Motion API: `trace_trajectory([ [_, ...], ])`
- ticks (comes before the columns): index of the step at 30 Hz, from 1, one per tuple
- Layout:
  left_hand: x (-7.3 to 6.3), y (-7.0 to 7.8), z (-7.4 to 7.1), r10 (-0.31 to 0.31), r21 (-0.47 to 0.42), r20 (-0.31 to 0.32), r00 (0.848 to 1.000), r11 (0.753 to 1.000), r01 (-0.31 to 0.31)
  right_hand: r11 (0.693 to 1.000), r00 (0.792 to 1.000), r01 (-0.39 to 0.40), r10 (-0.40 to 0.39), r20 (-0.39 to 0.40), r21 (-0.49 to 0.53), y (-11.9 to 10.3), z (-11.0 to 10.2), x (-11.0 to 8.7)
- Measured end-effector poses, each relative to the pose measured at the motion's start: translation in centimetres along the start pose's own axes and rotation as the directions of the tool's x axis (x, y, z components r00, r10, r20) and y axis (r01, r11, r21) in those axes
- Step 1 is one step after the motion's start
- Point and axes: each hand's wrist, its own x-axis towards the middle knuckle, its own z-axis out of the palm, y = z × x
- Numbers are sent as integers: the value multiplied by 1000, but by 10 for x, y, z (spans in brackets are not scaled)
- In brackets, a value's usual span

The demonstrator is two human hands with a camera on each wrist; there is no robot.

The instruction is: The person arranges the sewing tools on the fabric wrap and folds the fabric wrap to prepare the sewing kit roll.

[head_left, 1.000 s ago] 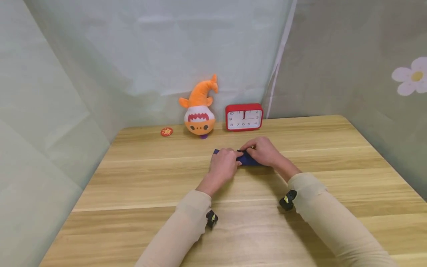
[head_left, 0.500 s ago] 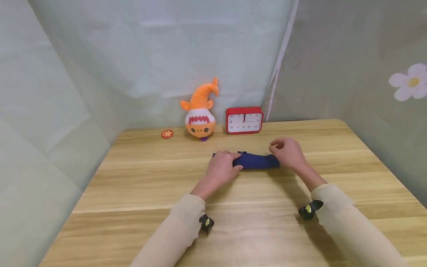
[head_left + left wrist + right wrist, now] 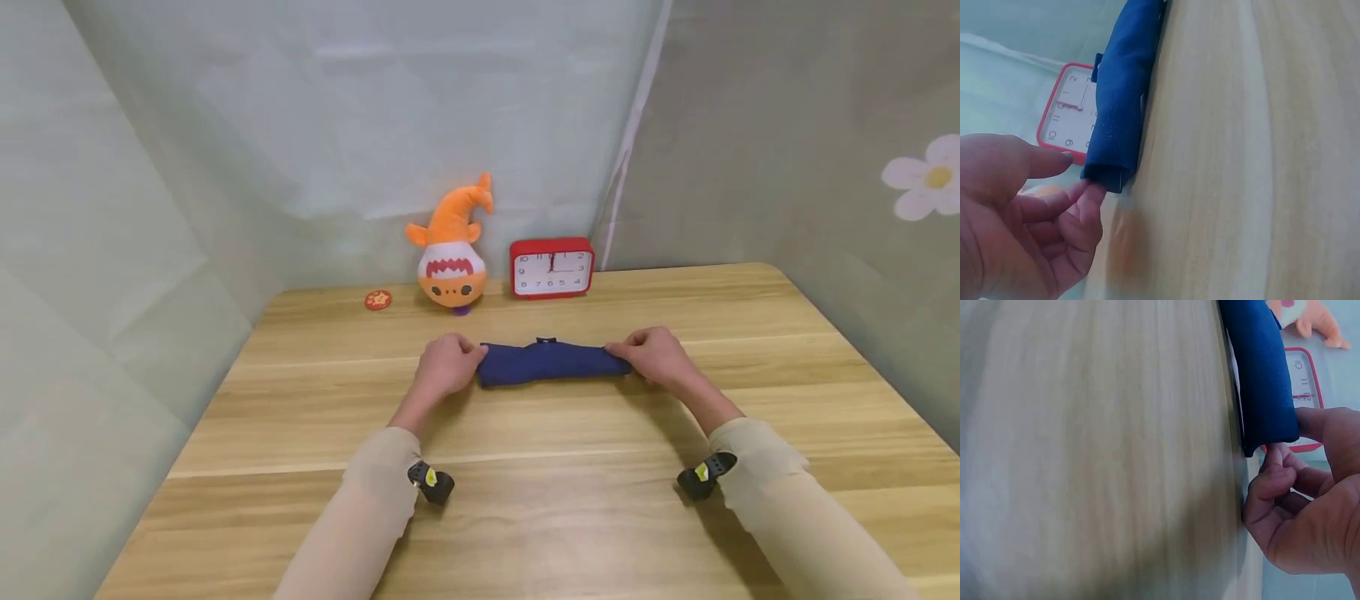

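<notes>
A long dark blue fabric roll (image 3: 555,362) with a small dark tab on its far edge lies across the table. At its left end, my left hand (image 3: 447,364) holds the edge with curled fingertips. The left wrist view shows the thumb (image 3: 1054,164) near the roll's open end. My right hand (image 3: 656,356) pinches the opposite end between thumb and fingers. In the right wrist view, the right thumb (image 3: 1313,422) lies along the roll's far side and the other fingers curl at its end. What is inside the roll is hidden.
Behind the roll stand a red clock (image 3: 552,268) and an orange and white plush shark (image 3: 452,271), near the wall cloth. A small round red piece with a star design (image 3: 378,300) lies to their left. The wooden table (image 3: 555,517) extends toward me.
My left hand has slid from on top of the roll to its left end. My right hand has moved right, from the middle to the right end, uncovering the roll.
</notes>
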Motion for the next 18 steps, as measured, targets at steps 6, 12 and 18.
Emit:
trace_trajectory([
  [6,5,-4,5,-34,-161,55,998,986,42,980,997,-20,6,71,196,3,0,-1],
  [12,3,-9,5,-57,-393,89,994,915,87,930,993,-36,-8,120,365,10,-4,-4],
  [18,3,-9,1,-77,-433,149,986,891,136,908,991,-56,1,133,414,13,-6,-5],
])
